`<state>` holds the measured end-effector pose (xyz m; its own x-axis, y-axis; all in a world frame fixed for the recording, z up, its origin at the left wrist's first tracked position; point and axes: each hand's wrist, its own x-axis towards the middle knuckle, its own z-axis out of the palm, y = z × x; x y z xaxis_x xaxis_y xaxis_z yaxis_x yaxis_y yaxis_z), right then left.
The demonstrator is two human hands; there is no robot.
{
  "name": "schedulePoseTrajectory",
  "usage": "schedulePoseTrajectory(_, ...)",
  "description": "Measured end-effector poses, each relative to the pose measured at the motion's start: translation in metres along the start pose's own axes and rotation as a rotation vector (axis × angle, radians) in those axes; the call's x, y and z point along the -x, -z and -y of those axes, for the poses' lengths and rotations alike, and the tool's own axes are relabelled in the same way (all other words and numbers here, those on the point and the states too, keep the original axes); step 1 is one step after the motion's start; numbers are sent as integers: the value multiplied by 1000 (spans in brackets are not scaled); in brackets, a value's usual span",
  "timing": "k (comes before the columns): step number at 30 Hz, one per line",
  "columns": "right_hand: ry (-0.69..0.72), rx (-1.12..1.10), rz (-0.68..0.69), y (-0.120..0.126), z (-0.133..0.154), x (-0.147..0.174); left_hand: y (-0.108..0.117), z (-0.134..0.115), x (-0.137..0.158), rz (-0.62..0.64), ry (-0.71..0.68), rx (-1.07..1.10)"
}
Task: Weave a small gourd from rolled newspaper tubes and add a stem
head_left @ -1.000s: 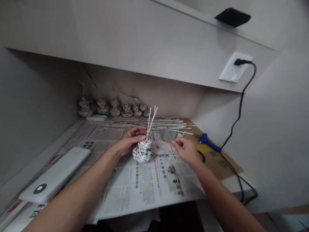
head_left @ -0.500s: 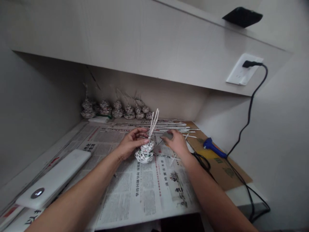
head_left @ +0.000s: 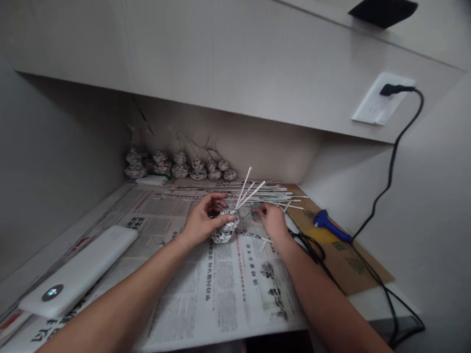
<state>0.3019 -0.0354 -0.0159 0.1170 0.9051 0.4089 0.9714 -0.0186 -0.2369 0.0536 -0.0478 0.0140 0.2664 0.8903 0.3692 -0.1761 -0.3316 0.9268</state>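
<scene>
My left hand is closed round a small gourd woven from rolled newspaper strips. Its thumb presses on the upper part, and the gourd tilts to the right. Several white paper sticks fan out from the gourd's top. To the right, my right hand is closed, with a small greyish thing at its fingertips, too blurred to name. A printed paper strand runs from the gourd toward the right wrist.
More woven gourds line the back wall. Loose paper sticks lie before them. A blue-handled tool rests on cardboard at right, beside black cables. A white power bank lies left on newspaper.
The gourd has tipped to the right, and its top sticks have spread apart. My left thumb has moved further over it. My right hand has shifted slightly right in view.
</scene>
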Motion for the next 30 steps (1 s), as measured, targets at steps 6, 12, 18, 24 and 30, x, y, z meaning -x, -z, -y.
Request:
schedulePoseTrajectory(6,71,-6,35,8,1,3,-1,2,1,-3,-4,-36)
schedulePoseTrajectory(12,14,2,9,15,2,6,-3,-3,4,-24,-43,-70)
schedulePoseTrajectory(18,-58,-107,-74,28,13,10,-6,-5,8,-52,-111,-162)
schedulePoseTrajectory(24,152,-1046,170,40,50,26,-5,-6,7,4,-70,-68)
schedulePoseTrajectory(30,11,-1397,356,45,72,39,-8,-7,10,102,12,89)
